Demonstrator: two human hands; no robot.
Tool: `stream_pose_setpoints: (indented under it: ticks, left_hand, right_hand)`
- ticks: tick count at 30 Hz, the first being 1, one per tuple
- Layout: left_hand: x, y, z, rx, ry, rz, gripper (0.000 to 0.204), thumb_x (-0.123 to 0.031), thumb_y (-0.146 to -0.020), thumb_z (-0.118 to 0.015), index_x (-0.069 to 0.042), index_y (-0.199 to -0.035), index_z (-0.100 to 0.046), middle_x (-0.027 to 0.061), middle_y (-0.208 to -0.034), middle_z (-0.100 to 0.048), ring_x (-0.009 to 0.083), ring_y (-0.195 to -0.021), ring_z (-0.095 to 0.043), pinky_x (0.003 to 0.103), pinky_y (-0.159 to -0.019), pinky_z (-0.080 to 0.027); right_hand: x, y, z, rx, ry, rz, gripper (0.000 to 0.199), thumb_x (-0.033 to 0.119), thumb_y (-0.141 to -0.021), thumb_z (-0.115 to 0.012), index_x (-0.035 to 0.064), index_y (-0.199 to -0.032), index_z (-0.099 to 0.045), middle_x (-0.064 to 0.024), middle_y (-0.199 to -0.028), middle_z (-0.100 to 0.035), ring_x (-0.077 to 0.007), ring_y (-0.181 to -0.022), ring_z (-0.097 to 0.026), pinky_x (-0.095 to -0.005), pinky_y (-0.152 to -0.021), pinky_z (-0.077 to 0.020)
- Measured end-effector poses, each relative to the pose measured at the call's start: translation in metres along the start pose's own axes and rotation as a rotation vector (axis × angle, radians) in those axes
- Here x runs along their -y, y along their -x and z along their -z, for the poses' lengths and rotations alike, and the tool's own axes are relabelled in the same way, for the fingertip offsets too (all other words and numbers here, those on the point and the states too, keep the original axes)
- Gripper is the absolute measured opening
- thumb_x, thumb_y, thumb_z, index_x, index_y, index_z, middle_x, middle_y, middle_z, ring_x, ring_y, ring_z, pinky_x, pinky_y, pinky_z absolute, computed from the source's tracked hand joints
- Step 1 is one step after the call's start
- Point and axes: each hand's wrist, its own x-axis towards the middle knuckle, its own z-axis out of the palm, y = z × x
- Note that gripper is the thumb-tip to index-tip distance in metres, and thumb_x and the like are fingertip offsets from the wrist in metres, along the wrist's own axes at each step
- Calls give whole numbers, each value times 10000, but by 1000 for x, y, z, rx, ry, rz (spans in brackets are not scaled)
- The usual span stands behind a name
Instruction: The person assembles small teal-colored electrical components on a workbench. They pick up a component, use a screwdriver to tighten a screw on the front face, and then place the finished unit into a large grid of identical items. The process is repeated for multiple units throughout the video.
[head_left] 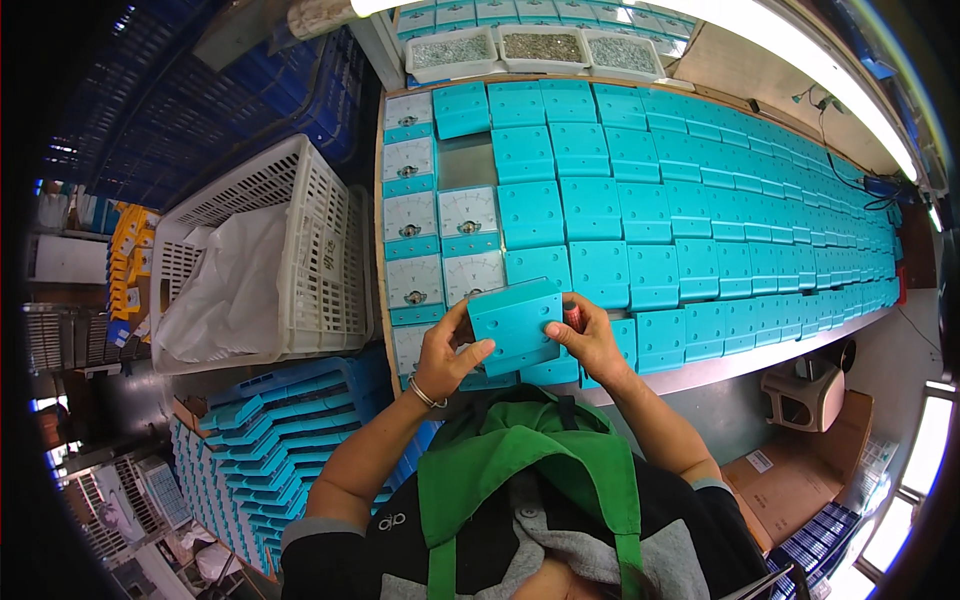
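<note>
Teal casing [516, 325], one: held above the desk's [467, 163] near edge, between my hands. Left hand [452, 352]: clamped on its left side, thumb on the face. Right hand [590, 340]: clamped on its right edge, a red object [573, 318] tucked in, kind unclear. Closed teal units [599, 272]: most rows, apparently done. White-dial units [411, 217], left-end columns: uncovered, seemingly remaining.

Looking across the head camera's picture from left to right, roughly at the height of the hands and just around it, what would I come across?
Yellow items → white crate → left hand → held teal case → right hand → beige plastic object.
</note>
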Motion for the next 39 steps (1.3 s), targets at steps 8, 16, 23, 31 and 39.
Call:
stream_pose_setpoints:
  ticks: [8,16,23,31,39]
  left_hand:
    - [-6,-105,62,-241,-158,-130,750,-234,-868,-642,-22,-1441,-208,191,-1201,-554,248,-1088,-569,346,-878,-496]
    - [1,-273,136,-216,-943,-178,531,-212,-854,-619,-122,-1337,-417,187,-1262,-490,320,-1099,-540,398,-945,-455]
    - [18,-296,124,-195,-1333,-177,562,-229,-806,-672,-115,-1316,-466,147,-1234,-484,325,-1098,-500,395,-950,-431]
    - [17,-192,122,211,-1272,-356,781,-328,-701,-782,-139,-1367,-421,109,-1350,-446,290,-1286,-382,498,-1084,-271]
    - [35,-177,131,194,-1284,-221,886,-374,-664,-803,-154,-1401,-364,58,-1429,-391,259,-1386,-267,515,-1153,-133]
  right_hand:
    - [-18,-31,-9,-301,258,260,399,111,-895,-630,-14,-1259,-527,-83,-953,-658,-67,-731,-532,-225,-671,-462]
    - [-14,-11,-16,-339,36,14,330,94,-903,-584,-48,-1196,-538,-97,-947,-667,-91,-706,-575,-225,-649,-469]
    - [-19,-15,-17,-237,300,98,216,143,-912,-578,12,-1083,-586,-85,-855,-653,-105,-623,-531,-236,-512,-415]
    - [20,-108,-40,-257,175,323,171,5,-888,-580,17,-1051,-532,-78,-834,-637,-139,-714,-644,-245,-601,-524]
    - [0,-143,-44,-140,297,300,207,-57,-887,-531,-12,-1083,-479,-145,-1051,-637,-159,-812,-646,-270,-689,-544]
